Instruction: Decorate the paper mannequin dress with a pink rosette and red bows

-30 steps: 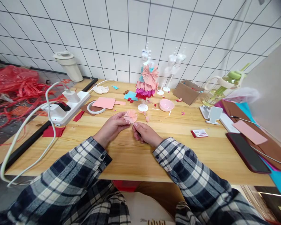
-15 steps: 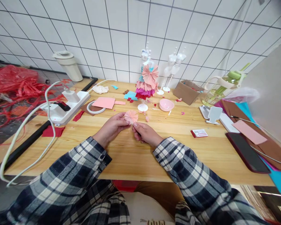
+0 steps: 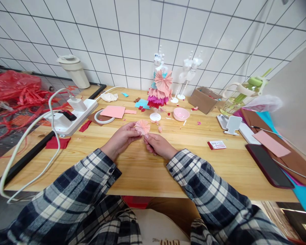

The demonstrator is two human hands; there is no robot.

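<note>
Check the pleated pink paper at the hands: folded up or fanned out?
Fanned out. The pink paper shows pleats radiating into a rounded shape between the left hand and right hand, which partly hide its lower edge.

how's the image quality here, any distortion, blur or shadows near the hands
In the head view, wide-angle stretch slants the tiled wall's grout lines; in the head view, the white figures look washed out against it; in the head view, soft shadow darkens the table below the left hand and right hand, while the folded pink paper's pleats stay readable.
</note>
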